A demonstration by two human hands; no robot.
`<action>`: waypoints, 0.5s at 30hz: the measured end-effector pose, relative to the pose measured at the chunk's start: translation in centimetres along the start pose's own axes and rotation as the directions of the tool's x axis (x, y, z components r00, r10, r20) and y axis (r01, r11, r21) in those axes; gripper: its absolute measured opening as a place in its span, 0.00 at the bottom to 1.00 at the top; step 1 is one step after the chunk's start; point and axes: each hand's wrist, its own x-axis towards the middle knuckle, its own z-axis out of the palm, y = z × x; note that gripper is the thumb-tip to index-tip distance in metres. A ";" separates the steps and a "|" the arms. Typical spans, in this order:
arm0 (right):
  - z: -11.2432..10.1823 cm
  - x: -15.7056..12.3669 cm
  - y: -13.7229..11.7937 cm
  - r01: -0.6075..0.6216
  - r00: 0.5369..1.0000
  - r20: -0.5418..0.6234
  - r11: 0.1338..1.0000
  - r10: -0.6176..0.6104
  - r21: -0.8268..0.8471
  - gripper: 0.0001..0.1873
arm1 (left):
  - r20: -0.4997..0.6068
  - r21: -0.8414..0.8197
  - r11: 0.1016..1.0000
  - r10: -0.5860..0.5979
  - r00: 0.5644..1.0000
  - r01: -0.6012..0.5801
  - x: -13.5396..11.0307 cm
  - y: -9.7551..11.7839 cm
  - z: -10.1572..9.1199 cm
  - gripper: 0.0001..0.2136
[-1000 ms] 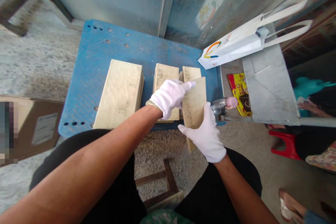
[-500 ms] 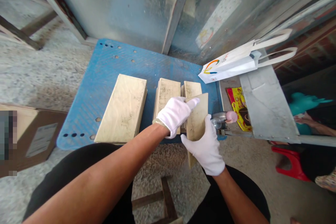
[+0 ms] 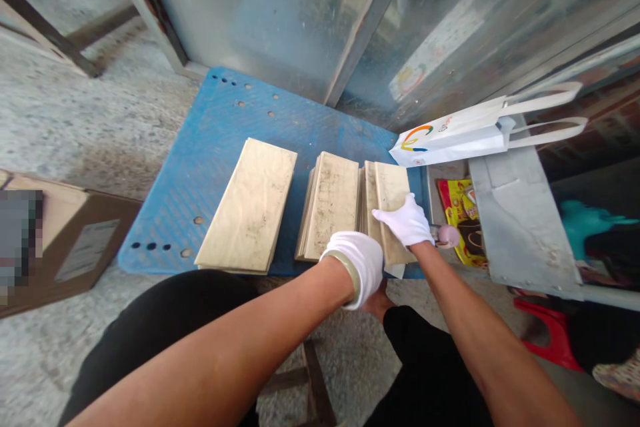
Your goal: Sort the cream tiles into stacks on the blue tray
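Observation:
Three groups of pale thin wooden boards lie on a blue plastic platform [image 3: 170, 180]: a wide left stack [image 3: 245, 207], a middle stack [image 3: 333, 207] standing partly on edge, and boards at the right. My right hand [image 3: 406, 223], in a white glove, spans the rightmost board [image 3: 393, 180], its thumb at the left edge and fingers at the right edge. My left hand [image 3: 361, 267], also white-gloved, is bent at the near end of the middle and right boards. Its fingers are turned away and hidden. A small white piece [image 3: 395, 271] pokes out below the right board.
A white paper bag [image 3: 450, 140] with handles leans at the back right. Beside it are a yellow-red packet [image 3: 463, 220], a pink-capped bottle [image 3: 447, 235] and a metal ledge [image 3: 520, 213]. A cardboard box [image 3: 75, 247] stands left, a red stool [image 3: 550, 333] right. Metal panels rise behind.
The board that was tilted up between my hands now lies against the right group. My left hand has moved down toward the near end. The view has shifted slightly.

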 end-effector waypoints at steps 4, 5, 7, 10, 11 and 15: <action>1.1 0.8 -0.9 -0.015 1.000 -0.001 1.000 0.015 -0.002 0.62 | 0.080 0.022 0.999 0.028 0.996 -0.030 0.7 0.0 0.4 0.15; 1.3 0.9 -1.1 -0.015 1.000 -0.006 1.000 0.015 0.004 0.61 | 0.087 0.024 0.999 0.021 0.996 -0.023 1.0 -0.1 0.6 0.16; 1.7 1.1 -1.3 -0.014 1.000 -0.023 1.000 0.014 0.007 0.60 | 0.099 0.032 0.999 0.006 0.995 -0.010 1.4 -0.3 0.9 0.16; 2.1 1.4 -1.5 -0.015 0.999 -0.038 1.000 0.015 0.005 0.57 | 0.095 0.035 0.999 0.016 0.995 -0.019 1.9 -0.4 1.5 0.19; 2.2 1.5 -1.6 -0.014 0.999 -0.038 1.000 0.015 0.006 0.57 | 0.086 0.031 0.999 0.006 0.996 -0.009 2.1 -0.4 1.7 0.20; 2.4 1.7 -1.7 -0.016 1.000 -0.021 1.000 0.016 0.003 0.54 | -0.057 -0.028 0.997 -0.071 0.996 0.069 2.5 -0.2 2.5 0.20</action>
